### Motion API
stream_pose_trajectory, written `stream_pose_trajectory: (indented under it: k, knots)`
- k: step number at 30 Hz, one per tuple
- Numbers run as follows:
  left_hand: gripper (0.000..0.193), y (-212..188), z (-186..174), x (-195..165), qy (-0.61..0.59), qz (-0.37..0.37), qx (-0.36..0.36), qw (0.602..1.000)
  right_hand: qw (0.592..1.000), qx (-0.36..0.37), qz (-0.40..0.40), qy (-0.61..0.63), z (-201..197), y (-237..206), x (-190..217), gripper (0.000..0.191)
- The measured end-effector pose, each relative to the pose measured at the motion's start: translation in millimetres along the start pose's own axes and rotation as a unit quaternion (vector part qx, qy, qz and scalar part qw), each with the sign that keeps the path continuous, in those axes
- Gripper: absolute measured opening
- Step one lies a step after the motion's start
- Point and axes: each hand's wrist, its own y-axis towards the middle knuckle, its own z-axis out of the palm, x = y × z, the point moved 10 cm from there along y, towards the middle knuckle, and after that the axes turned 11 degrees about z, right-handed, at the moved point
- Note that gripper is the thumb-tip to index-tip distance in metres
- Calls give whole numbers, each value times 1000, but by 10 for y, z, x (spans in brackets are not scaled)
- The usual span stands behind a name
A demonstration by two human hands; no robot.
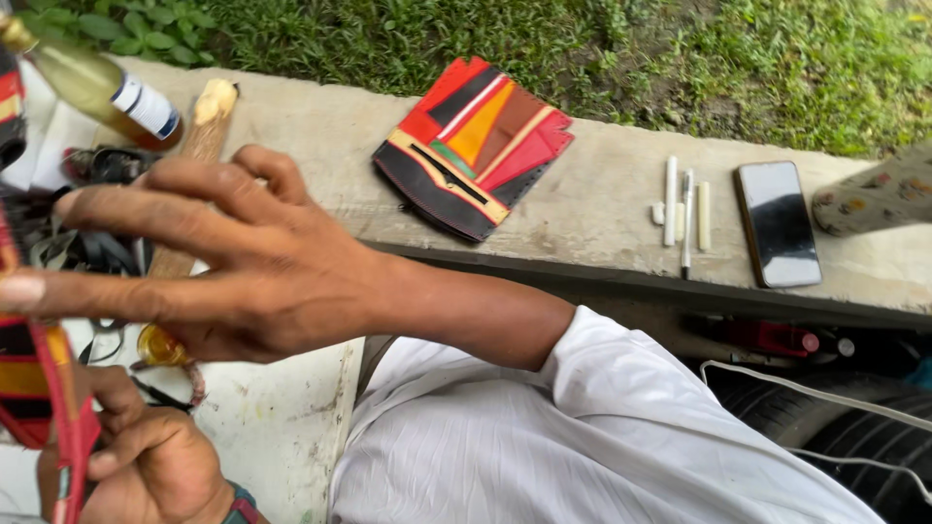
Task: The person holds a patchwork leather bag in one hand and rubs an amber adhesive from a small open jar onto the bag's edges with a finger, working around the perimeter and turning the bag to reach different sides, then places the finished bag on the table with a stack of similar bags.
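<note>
My right hand [223, 262] reaches across to the left from a white sleeve, fingers spread and straight. Its fingertips are at the left edge, next to a red, black and yellow leather piece [34, 388]. My left hand [146, 466] is at the bottom left, closed on that piece's red edge. Under my right palm sits a small amber round object [160, 344]. Whether my right fingers touch the leather is not clear.
On the concrete ledge [602, 194] lie a colourful leather pouch [471, 146], white sticks and a pen [684, 213], a dark phone [777, 223] and patterned cloth [874, 194]. At left: a bottle of yellowish liquid [97, 87], a wooden handle [204, 126], black strips [68, 243]. A tyre [825, 417] is lower right.
</note>
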Motion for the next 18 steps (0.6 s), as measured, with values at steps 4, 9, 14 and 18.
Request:
stream_pose_trajectory:
  k: [4,9,14,18]
  knots:
    - [62,27,270,122,-15,-9,26,999,998,-40,-11,42,-37,43,20,77]
    - [61,140,374,182,-27,-9,37,999,994,-100,-28,-20,-135,154,-20,53]
    - [69,324,410,231,-12,9,42,999,992,-121,-33,-22,-324,294,-29,37]
    - [78,423,520,321,3,-11,47,999,982,-173,-66,-39,-469,328,10,25]
